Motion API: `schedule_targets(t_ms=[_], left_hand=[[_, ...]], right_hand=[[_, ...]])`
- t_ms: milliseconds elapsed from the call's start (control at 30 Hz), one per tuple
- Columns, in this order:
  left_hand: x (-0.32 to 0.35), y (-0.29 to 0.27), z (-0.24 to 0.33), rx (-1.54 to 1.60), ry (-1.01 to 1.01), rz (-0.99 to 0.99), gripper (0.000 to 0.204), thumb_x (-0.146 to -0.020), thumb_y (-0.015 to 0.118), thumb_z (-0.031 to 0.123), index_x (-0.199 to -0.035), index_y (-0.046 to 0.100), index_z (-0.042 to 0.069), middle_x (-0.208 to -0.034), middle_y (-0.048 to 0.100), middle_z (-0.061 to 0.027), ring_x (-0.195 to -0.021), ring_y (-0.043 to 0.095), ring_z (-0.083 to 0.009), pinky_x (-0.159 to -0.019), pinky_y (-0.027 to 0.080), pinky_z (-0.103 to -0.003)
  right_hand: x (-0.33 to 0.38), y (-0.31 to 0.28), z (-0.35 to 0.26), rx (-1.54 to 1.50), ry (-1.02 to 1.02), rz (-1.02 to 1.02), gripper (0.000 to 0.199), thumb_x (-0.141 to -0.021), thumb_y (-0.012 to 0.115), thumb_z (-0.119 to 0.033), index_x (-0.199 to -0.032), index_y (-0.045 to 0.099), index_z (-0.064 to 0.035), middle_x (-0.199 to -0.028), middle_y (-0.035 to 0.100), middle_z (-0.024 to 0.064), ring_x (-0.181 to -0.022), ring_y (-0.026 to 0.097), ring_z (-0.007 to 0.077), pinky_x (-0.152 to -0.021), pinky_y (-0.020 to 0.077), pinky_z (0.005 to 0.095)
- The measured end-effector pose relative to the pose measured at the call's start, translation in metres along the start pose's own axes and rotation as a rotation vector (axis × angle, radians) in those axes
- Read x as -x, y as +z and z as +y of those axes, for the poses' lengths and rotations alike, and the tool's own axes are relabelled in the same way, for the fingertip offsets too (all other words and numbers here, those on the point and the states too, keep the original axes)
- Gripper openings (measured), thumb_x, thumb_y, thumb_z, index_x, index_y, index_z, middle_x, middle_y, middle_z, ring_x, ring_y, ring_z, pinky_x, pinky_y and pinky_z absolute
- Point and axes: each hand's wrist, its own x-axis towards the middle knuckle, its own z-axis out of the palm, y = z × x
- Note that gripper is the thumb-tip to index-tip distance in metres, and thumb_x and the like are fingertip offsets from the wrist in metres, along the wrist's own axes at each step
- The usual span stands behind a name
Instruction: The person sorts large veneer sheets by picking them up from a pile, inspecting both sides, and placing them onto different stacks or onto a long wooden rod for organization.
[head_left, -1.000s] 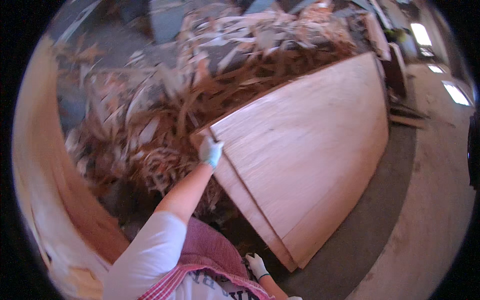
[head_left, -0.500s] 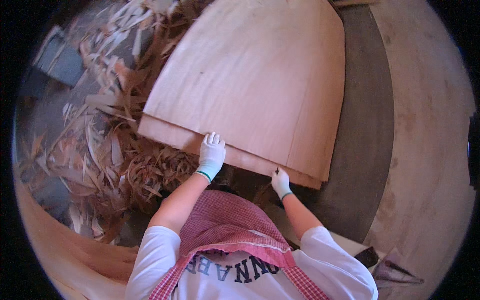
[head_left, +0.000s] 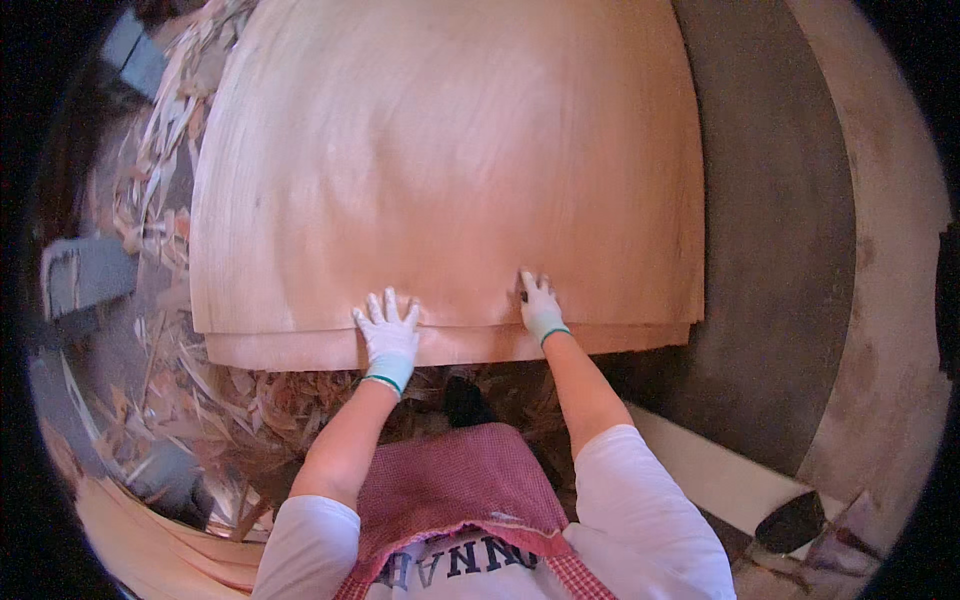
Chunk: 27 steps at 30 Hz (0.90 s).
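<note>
A large pale wood veneer sheet (head_left: 450, 170) lies on top of a stack of similar sheets in front of me. My left hand (head_left: 388, 335), in a white glove, rests flat with fingers spread on the near edge of the top sheet. My right hand (head_left: 540, 305), also gloved, presses on the same edge a little further right, fingers on the sheet. Neither hand is closed around anything. The lower sheet's edge (head_left: 300, 350) sticks out just below the top one.
A heap of veneer scraps and strips (head_left: 210, 400) covers the floor to the left and under the stack's near edge. A grey block (head_left: 85, 275) sits at the left. A dark floor strip (head_left: 770, 250) runs at right, and a white tube (head_left: 730, 485) lies at lower right.
The view has swung so the stack now lies square in front of me. My right hand came up onto the sheet's edge; both hands now rest on the top sheet.
</note>
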Motion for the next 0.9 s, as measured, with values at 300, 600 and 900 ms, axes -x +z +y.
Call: schedule_targets(t_ms=[300,600,900], left_hand=[[-0.007,0.006,0.004,0.034,0.025,0.058,0.048,-0.090,0.046,0.030,-0.138,0.042,0.035,-0.151,0.024,-0.0163,-0.132,0.029,-0.0456,-0.101,0.025,-0.064],[-0.009,-0.018,0.024,0.017,-0.171,-0.259,0.055,-0.091,0.044,0.031,-0.144,0.030,0.038,-0.153,0.014,-0.0207,-0.124,0.040,-0.0462,-0.094,0.033,-0.062],[0.104,-0.011,-0.007,0.314,-0.030,0.175,0.030,-0.086,0.050,0.025,-0.113,0.057,0.014,-0.125,0.050,-0.0203,-0.086,0.064,-0.0350,-0.073,0.049,-0.051]], right_hand=[[0.007,-0.108,0.070,-0.243,0.172,0.483,0.037,-0.085,0.056,-0.010,-0.121,0.050,-0.0074,-0.108,0.059,0.0238,-0.101,0.055,0.0427,-0.085,0.0461,0.0478],[-0.016,-0.091,0.178,-0.215,0.343,-0.096,0.057,-0.092,0.048,-0.007,-0.145,0.028,-0.0165,-0.144,0.034,0.0180,-0.127,0.040,0.0375,-0.100,0.0422,0.0461],[0.163,-0.036,0.122,-0.420,0.193,0.301,0.029,-0.087,0.052,-0.010,-0.115,0.055,-0.0038,-0.109,0.060,0.0258,-0.103,0.057,0.0392,-0.088,0.0451,0.0422]])
